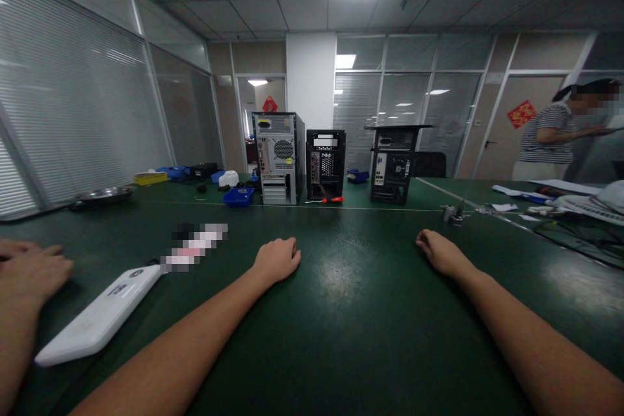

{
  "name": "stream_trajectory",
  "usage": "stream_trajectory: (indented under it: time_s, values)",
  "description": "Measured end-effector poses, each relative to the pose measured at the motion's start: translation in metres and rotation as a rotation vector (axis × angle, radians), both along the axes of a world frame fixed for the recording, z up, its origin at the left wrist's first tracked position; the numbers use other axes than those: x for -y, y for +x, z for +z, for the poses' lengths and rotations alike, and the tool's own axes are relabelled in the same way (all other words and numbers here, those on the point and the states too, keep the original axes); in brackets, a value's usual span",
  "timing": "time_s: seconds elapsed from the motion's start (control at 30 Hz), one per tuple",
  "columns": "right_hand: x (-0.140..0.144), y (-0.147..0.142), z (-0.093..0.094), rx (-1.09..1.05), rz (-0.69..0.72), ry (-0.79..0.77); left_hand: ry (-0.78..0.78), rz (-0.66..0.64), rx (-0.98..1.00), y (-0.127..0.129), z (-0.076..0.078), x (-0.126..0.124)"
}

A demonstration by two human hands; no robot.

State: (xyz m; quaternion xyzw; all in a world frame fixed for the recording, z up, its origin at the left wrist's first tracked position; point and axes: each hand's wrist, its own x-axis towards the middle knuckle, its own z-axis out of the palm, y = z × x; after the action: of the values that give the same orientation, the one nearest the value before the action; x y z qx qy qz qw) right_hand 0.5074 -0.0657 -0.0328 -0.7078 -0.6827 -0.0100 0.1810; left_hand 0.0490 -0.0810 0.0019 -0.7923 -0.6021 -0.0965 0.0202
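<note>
My left hand [277, 260] rests on the green tabletop [355, 331] with its fingers curled in, and nothing shows in it. Farther right, my right hand [441, 252] also lies on the surface, loosely closed and holding nothing that I can see. Beyond both hands stand three computer cases: a tall grey one [279, 159], a black one [325, 166] in the middle and another black one [392, 166] with a flat panel on top. A red-handled screwdriver [333, 199] lies before the middle case.
Left of my arm lie a white device [104, 312] and another person's hand [36, 270]. Blue bins [238, 197], a yellow tray [150, 178] and a metal dish [104, 194] are farther back. Cables [580, 237] and small metal parts [454, 213] sit right. A person [548, 133] stands behind.
</note>
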Motion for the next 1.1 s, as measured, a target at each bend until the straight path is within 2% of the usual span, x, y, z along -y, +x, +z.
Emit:
stream_trajectory:
  time_s: [0.17,0.33,0.57,0.7,0.8,0.9,1.03,1.1]
  values:
    - [-0.010,0.010,-0.012,-0.184,-0.067,0.079,0.004,0.003,0.009,0.001,-0.002,-0.001]
    - [-0.012,0.018,-0.014,-0.305,-0.126,0.123,0.000,-0.008,0.014,-0.001,-0.003,-0.003]
    - [-0.007,0.021,-0.010,-0.386,-0.182,0.173,0.007,-0.022,0.008,-0.002,-0.005,-0.004]
    - [0.003,0.019,0.003,-0.386,-0.196,0.221,0.005,-0.029,0.010,-0.003,-0.004,-0.004]
    - [0.011,0.023,0.016,-0.324,-0.200,0.262,0.007,-0.030,0.012,-0.004,-0.004,-0.004]
    - [0.015,0.032,0.022,-0.149,-0.155,0.264,0.011,-0.027,0.010,-0.004,-0.006,-0.005]
    - [0.013,0.047,0.020,0.015,-0.028,0.199,0.013,-0.015,0.005,-0.004,-0.007,-0.006]
    - [0.012,0.050,0.018,0.065,-0.002,0.218,0.010,-0.011,0.004,-0.004,-0.007,-0.006]
